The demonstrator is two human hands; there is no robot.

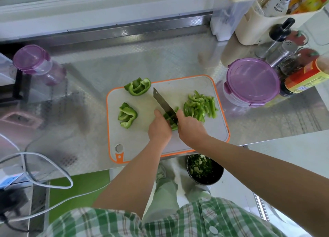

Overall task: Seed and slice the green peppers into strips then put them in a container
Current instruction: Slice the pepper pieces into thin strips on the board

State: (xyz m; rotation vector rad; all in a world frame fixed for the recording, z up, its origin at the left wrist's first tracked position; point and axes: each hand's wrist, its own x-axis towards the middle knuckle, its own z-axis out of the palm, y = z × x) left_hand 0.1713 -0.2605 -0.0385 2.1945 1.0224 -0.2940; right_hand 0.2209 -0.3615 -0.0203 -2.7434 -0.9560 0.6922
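Seen from above, a white cutting board (178,87) with an orange rim lies on a steel counter (142,59), its near edge close to the counter's front edge. The right hand (191,128) is closed round the handle of a broad knife (162,101), whose blade angles away to the far left and rests on a green pepper piece (173,127) mid-board. The left hand (159,128), fingers curled, holds that piece down just left of the blade. A pile of cut strips (201,106) lies near the board's right edge. The far pepper chunk (138,86) overhangs the far-left rim, and the near pepper chunk (127,116) lies just inside the left edge. Bare board shows along the far side and at the near right corner. A round container (252,80), its purple lid on, stands just beyond the right rim. A dark bowl of green scraps (204,171) sits on the floor below the counter's front edge
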